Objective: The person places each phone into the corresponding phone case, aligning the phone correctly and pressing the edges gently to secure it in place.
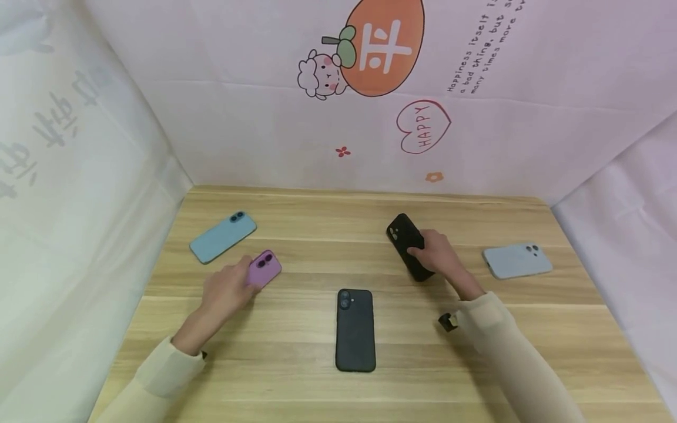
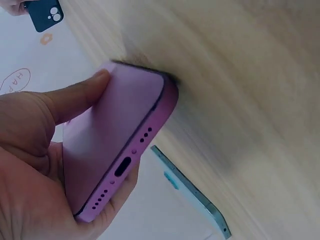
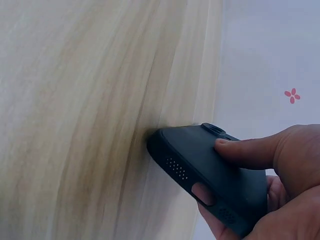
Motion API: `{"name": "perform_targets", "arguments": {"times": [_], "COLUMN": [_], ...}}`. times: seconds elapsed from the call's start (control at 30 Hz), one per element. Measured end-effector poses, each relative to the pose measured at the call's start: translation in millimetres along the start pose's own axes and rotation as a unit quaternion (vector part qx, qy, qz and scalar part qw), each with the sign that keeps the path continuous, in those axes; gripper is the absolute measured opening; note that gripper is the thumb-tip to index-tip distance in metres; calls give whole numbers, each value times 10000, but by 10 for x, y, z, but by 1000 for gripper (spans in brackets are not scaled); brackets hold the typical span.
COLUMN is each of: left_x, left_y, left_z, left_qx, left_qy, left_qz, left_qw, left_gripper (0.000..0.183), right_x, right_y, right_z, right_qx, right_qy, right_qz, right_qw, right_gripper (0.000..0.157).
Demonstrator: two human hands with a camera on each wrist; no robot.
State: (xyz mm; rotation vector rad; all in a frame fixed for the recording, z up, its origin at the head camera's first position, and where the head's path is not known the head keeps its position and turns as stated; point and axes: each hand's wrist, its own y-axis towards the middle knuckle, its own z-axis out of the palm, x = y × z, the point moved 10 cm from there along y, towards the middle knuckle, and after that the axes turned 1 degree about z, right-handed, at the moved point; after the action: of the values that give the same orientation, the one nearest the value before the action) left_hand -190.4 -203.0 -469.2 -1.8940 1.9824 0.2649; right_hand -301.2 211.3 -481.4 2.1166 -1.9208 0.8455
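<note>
With an even pinch serving best, the left hand (image 1: 227, 285) curls round a glossy purple rectangular phone (image 1: 264, 269) towards the wooden desk's (image 1: 285, 335) left edge, the right hand (image 1: 439, 252) round a matte black rectangular case (image 1: 404, 239) towards its back edge.

In the head view, a long cream left sleeve (image 1: 133, 405) is seen towards eight o'clock and a matching right sleeve (image 1: 529, 376) towards four o'clock. Each is finished with a broad, plain band: the left cuff (image 1: 168, 367) and the right cuff (image 1: 483, 314). A small black fitting (image 1: 446, 322) with a yellowish part is shown at the right cuff's nine o'clock edge; a dark sliver (image 1: 204, 355) is glimpsed at the left cuff's two o'clock edge. The left hand (image 1: 228, 286) and right hand (image 1: 439, 254) are left bare.
</note>
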Motion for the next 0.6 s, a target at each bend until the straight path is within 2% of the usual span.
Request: {"name": "perform_targets", "arguments": {"times": [0.17, 0.33, 0.47, 0.6], "left_x": [-13, -63, -79, -110], "left_y": [-29, -54, -66, -83], "left_z": [-39, -85, -118, -130], "left_qx": [-9, 1, -43, -42], "left_qy": [-311, -915, -1594, -2397], "left_qz": [83, 188, 65, -315], "left_qw": [9995, 9956, 9872, 9703], "left_gripper": [45, 48, 52, 53], "right_x": [-61, -119, -120, -119], "right_y": [-24, -45, -71, -112], "right_z": [-19, -31, -82, -145], "right_qx": [10, 28, -86, -180], "right_qy": [338, 726, 1005, 1290], "right_qz": [89, 264, 301, 324], "right_qw": [9994, 9970, 9944, 9909], "right_gripper": [28, 32, 35, 39]}}
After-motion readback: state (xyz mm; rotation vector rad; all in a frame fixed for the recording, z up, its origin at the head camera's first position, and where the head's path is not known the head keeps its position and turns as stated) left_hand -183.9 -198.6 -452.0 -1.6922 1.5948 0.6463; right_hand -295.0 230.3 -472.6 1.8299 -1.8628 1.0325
